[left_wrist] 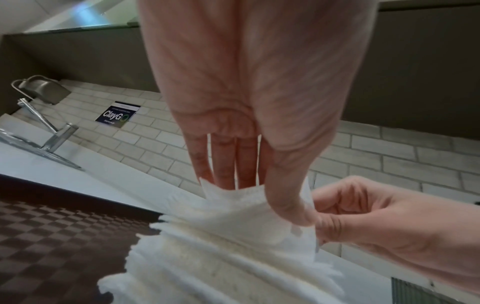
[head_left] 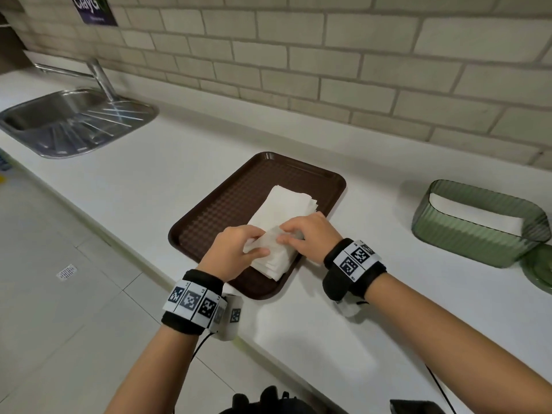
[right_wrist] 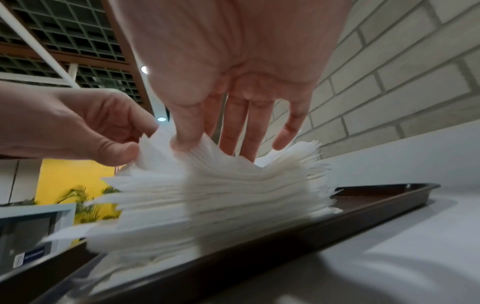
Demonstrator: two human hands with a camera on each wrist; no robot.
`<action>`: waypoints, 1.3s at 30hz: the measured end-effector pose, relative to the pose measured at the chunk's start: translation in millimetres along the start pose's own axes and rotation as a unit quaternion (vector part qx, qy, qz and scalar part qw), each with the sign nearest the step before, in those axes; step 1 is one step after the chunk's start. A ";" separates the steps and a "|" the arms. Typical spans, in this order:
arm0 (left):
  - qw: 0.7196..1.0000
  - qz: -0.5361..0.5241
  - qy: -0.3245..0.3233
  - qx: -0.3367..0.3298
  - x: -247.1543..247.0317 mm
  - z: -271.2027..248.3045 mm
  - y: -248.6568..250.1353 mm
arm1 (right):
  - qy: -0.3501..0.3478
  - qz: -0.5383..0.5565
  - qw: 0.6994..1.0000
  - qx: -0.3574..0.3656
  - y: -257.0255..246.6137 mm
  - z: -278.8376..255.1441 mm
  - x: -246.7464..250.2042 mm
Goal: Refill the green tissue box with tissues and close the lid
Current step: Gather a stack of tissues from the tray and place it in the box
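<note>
Pinching one tissue stack [head_left: 279, 222] — two hands [head_left: 268, 243]

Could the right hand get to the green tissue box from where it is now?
Probably yes: the green tissue box stands open on bare counter, though the right hand is pinching tissues.

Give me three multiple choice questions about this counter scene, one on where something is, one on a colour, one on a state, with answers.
1. Where does the tissue stack lie?
A. in the sink
B. on the tray
C. on the floor

2. What colour is the tray?
A. brown
B. blue
C. white

3. How is the green tissue box?
A. lid shut
B. tipped over
C. open on top

Answers: 1 B, the stack sits on the tray under the left hand and right hand. 2 A, its checkered surface is dark brown. 3 C, its white contents show from above.
</note>
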State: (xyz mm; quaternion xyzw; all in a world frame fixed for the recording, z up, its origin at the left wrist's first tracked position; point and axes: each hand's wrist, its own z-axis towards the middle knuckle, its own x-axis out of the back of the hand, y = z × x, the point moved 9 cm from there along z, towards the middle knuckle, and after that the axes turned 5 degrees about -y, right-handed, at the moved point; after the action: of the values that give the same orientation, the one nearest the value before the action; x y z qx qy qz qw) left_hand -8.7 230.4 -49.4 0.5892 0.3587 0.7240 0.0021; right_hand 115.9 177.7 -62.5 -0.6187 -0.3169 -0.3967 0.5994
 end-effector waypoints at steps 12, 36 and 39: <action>0.999 0.032 0.015 0.011 4.7 6.2 -7.0 | -0.020 0.072 0.996 -0.047 10.0 7.9 2.7; 0.934 -0.332 0.102 -0.085 35.6 24.3 129.5 | 0.248 0.485 0.833 -0.097 88.9 -153.9 115.4; 0.907 -0.416 0.038 -0.055 -20.7 39.0 145.6 | 0.253 0.499 0.810 -0.177 115.9 -202.7 106.5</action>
State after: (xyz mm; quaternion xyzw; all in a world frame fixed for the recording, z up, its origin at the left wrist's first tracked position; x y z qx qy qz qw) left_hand 92.1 133.6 10.8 0.3579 0.5302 0.6980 0.3219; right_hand 245.5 -41.9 -33.4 -0.6645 0.2739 -0.2350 0.6544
